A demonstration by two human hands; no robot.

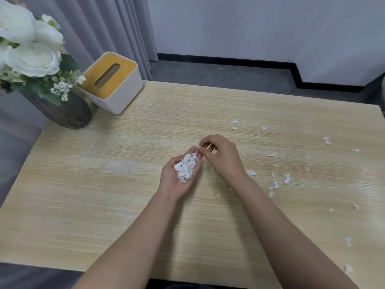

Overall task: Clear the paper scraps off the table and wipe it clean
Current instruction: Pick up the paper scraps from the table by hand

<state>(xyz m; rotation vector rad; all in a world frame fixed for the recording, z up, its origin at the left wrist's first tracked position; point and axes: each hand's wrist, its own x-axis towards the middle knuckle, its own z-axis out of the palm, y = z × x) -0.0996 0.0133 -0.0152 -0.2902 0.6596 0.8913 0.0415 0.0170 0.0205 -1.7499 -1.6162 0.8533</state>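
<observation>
Far left, one dark vase [68, 113] with white flowers [29, 49], standing on the tabletop [93, 195] corner. Just right of it, one white tissue box [116, 88] with a yellow slotted lid. No tissue showing at the slot. No brand, label or writing readable on anything.

Centre: left hand [177, 180] palm up, cupped, its grip loosely cradling one pile of white paper scraps [186, 168]. Right hand [220, 157] just beside it, palm down, fingertips [203, 145] pinched together over the far end of the pile; whether a scrap sits in the pinch, cannot tell. Both forearms bare.

Right half of the tabletop: loose scraps [275, 185] scattered, roughly eighteen to twenty bits, exact count unsure since some are tiny and blurred. Three lie far from the hands, a cluster sits near the right wrist, and others lie toward the right edge and near corner. Left half of the tabletop carries only the vase and box.
</observation>
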